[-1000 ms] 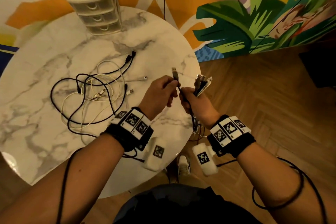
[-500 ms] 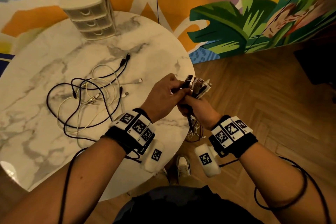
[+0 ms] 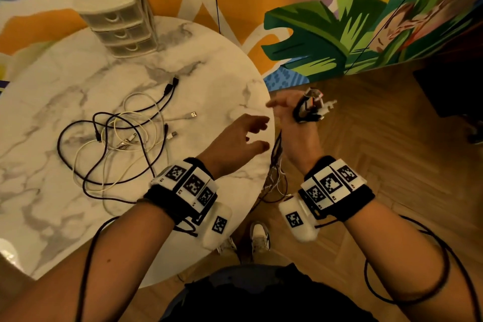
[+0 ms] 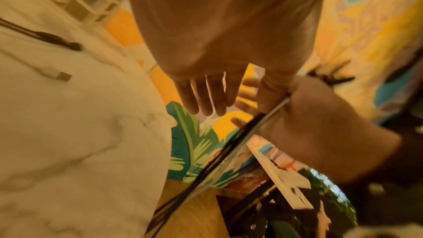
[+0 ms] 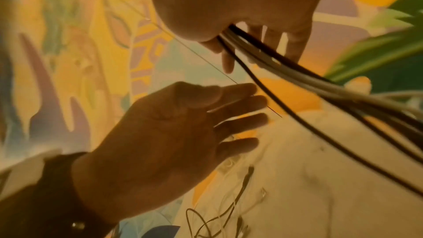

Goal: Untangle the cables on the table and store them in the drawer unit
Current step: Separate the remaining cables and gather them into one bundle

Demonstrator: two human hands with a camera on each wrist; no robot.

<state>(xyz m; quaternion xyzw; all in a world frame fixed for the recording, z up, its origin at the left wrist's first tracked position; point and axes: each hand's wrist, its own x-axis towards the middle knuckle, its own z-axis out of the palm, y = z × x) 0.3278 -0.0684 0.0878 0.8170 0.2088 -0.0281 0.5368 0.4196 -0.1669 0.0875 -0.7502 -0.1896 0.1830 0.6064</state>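
I keep my right hand off the 3 o'clock edge of the surface, fingers curled round a bundle of sorted cables with the plugs gathered at the top, so their tails hang clear of the floor-side edge and cannot re-knot. My left hand is spread and holds nothing, hovering over the rim, free to reach the tangled cables lying at 9 o'clock of it. The drawer unit stands at 11 o'clock, its drawers apparently closed.
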